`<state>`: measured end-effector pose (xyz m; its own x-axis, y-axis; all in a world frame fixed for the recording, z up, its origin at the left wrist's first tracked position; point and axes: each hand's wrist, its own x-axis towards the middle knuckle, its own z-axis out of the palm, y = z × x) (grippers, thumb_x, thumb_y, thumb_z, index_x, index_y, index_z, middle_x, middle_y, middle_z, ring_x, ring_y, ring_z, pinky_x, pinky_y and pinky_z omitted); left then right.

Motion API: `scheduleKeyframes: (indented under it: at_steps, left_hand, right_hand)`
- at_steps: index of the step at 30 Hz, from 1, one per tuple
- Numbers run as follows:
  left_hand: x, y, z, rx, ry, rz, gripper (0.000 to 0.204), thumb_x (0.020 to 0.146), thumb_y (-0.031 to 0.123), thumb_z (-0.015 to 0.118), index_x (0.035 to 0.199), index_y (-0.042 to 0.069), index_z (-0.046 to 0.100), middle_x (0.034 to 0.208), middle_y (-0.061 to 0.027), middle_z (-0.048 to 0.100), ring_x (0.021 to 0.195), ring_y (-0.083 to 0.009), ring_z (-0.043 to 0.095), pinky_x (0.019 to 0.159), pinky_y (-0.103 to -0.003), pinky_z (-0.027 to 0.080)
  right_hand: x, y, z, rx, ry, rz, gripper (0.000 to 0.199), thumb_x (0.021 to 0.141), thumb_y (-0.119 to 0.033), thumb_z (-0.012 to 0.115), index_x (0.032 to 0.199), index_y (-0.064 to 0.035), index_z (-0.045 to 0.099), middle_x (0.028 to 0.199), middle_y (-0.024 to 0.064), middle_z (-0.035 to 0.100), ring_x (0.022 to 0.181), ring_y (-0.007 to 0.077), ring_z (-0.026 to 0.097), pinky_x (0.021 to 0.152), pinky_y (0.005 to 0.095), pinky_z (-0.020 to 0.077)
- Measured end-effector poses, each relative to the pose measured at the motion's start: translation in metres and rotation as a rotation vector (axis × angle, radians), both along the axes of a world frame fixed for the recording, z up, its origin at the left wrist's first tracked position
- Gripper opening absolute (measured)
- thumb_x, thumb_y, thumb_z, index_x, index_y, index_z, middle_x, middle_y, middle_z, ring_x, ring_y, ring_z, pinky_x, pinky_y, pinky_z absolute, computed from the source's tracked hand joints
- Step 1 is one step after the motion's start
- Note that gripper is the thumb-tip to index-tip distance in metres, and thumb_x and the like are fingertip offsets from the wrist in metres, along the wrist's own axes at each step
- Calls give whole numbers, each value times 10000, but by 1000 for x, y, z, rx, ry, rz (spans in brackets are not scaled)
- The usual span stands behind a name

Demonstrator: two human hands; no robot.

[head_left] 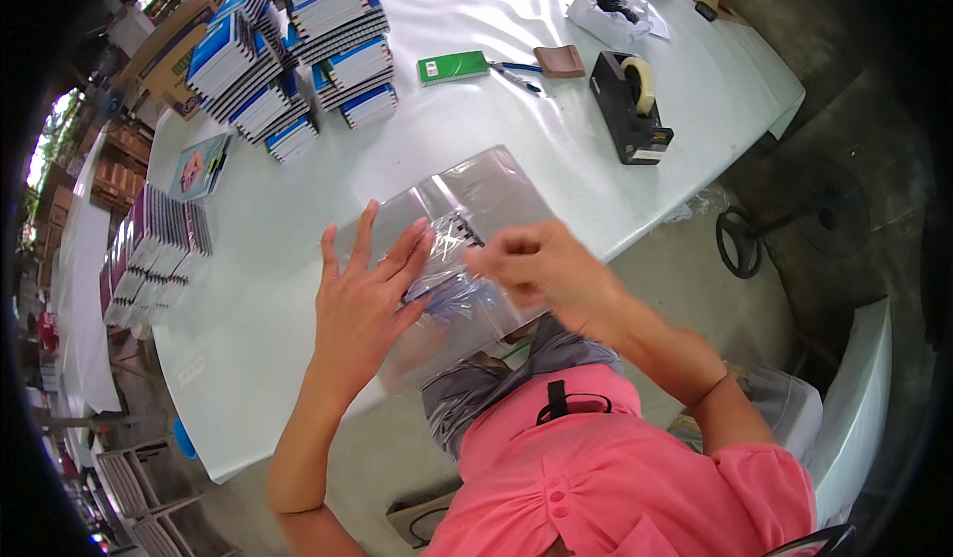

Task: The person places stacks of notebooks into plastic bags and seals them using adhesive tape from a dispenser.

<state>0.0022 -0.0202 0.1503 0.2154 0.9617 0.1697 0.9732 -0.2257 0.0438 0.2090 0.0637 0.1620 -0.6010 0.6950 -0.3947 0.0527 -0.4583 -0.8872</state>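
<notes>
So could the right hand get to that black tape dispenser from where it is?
Probably yes: nothing seems to stand between the right hand and the black tape dispenser, just clear plastic and white tabletop.

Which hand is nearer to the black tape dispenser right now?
Right. The right hand is below and left of the tape dispenser in the picture; the left hand is farther left, over the clear plastic.

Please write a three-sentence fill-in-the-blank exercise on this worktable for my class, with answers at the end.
1. The spread hand resting on clear plastic is the person's ____ one.
2. The brown pad lies between the tape dispenser and a ____ pad.
3. The dispenser's casing is ____.

Missing words: left; green; black.
</notes>
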Motion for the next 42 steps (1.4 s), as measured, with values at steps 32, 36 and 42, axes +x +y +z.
scheduleKeyframes:
  at_steps: [32, 36, 42]
  left_hand:
    - [-23, 51, -22, -231, -1493, 178, 736, 936, 413, 586, 1505, 84, 254, 1537, -131, 293, 1427, -247, 243, 1136, -381, 207]
    - [-54, 54, -25, 39, -1704, 269, 675, 967, 336, 552, 1521, 140, 220, 1555, -120, 251, 1440, -261, 198, 1144, -428, 164]
    - [-69, 22, -42, 191, -1702, 460, 647, 950, 171, 557, 1518, 161, 246, 1555, -130, 248, 1421, -285, 227, 1138, -451, 151]
  right_hand:
    - [-43, -51, -32, 1584, -355, 600, 214, 770, -303, 698, 843, -102, 705, 800, 68, 676, 859, 277, 657, 696, 432, 489]
    - [-121, -74, -49, 2515, -1282, 1025, 382, 750, -313, 728, 1080, -120, 717, 1016, 109, 678, 1165, 310, 523, 907, 622, 375]
    - [-192, -20, -114, 1846, -1356, 1719, 463, 710, -309, 769, 1138, -151, 696, 1253, 84, 617, 1234, 323, 481, 894, 702, 334]
